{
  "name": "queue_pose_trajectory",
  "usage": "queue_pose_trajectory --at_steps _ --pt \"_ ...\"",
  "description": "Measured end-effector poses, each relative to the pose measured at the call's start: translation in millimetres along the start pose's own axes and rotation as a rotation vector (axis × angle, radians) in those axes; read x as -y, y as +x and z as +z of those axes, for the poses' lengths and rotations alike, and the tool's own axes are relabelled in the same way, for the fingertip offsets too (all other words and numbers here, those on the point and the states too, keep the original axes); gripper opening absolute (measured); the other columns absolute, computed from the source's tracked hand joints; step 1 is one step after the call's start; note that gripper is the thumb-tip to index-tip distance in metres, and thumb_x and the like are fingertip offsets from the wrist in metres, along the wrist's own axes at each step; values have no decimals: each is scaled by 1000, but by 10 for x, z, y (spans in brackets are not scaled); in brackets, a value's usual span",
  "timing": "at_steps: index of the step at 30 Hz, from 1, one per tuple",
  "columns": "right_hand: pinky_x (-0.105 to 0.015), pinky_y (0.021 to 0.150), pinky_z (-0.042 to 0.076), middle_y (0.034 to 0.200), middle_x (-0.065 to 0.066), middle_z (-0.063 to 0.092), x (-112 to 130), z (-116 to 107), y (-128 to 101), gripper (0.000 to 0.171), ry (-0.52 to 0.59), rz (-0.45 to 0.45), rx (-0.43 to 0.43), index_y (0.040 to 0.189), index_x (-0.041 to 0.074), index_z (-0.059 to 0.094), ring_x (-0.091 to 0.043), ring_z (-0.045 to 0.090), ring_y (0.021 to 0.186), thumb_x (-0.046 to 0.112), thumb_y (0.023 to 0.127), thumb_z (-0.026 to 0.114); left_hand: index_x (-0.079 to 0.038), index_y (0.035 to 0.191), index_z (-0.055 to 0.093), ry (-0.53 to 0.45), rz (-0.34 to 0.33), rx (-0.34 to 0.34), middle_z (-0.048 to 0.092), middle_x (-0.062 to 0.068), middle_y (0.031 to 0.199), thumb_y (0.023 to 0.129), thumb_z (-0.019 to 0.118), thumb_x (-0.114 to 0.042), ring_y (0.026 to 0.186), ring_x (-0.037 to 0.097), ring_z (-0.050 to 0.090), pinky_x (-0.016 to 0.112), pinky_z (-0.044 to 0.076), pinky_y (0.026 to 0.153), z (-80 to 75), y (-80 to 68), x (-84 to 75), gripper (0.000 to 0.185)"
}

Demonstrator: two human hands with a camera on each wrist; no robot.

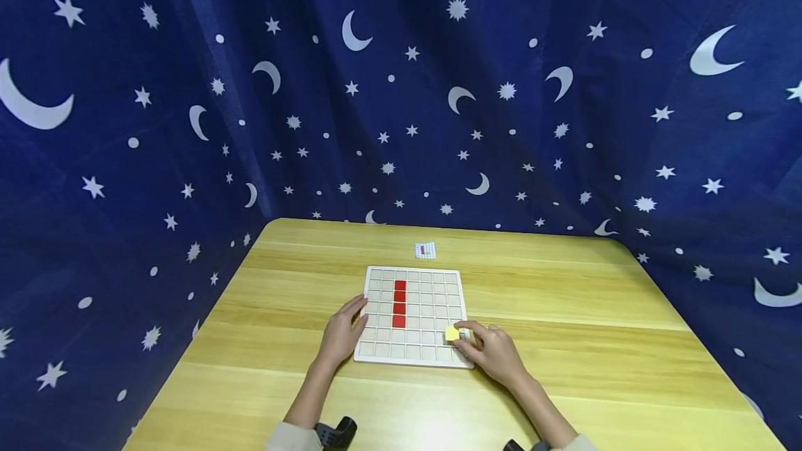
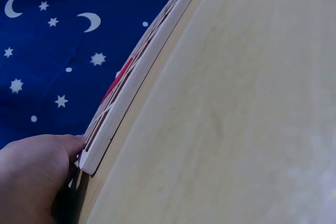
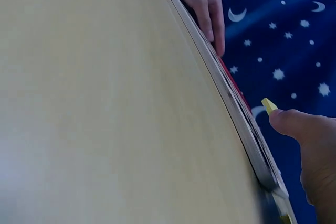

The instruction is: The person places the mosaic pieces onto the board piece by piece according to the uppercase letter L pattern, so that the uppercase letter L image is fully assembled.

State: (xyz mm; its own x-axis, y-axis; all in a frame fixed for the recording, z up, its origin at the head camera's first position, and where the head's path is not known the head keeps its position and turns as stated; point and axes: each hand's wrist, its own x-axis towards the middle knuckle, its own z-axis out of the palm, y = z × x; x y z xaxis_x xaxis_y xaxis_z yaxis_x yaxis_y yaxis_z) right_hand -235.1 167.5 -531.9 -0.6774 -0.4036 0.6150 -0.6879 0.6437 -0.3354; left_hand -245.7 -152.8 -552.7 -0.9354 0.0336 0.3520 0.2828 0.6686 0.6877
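- My right hand point(image 1: 495, 352) sits at the near right corner of the white grid board point(image 1: 412, 315), thumb and fingers curled, pinching a small yellow tile point(image 1: 452, 333).
- Yellow tile is over the board's right columns, near the front rows. The right wrist view shows it tilted, one edge up off the board point(image 3: 247, 124), against my thumb tip point(image 3: 286, 121).
- My left hand point(image 1: 341, 335) lies against the board's left edge, fingers fairly straight and resting on the rim. It grips nothing.
- Left wrist view: fingers point(image 2: 37, 166) butt against the board's corner point(image 2: 100, 148).
- Board lies flat on the wooden table point(image 1: 564, 312), about centre, closer to me.
- Four red tiles point(image 1: 399, 303) fill a vertical run in one column left of the board's middle, touching end to end.
- Small printed card point(image 1: 425, 250) lies on the table beyond the board's far edge, apart from it. It shows a little grid with a red mark.
- Dark blue curtain with moons and stars point(image 1: 401, 89) hangs round the table's back and sides.
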Motion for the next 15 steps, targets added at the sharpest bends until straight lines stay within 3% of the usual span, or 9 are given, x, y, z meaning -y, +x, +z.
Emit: queue_pose_trajectory --at_steps 15 --pt "-16 42 23 49 23 22 257 401 416 24 25 31 57 98 15 70 4 17 45 25 76 75 -2 125 57 2 1 -3 50 11 133 91 59 -15 122 30 45 44 38 100 -7 -1 -3 36"
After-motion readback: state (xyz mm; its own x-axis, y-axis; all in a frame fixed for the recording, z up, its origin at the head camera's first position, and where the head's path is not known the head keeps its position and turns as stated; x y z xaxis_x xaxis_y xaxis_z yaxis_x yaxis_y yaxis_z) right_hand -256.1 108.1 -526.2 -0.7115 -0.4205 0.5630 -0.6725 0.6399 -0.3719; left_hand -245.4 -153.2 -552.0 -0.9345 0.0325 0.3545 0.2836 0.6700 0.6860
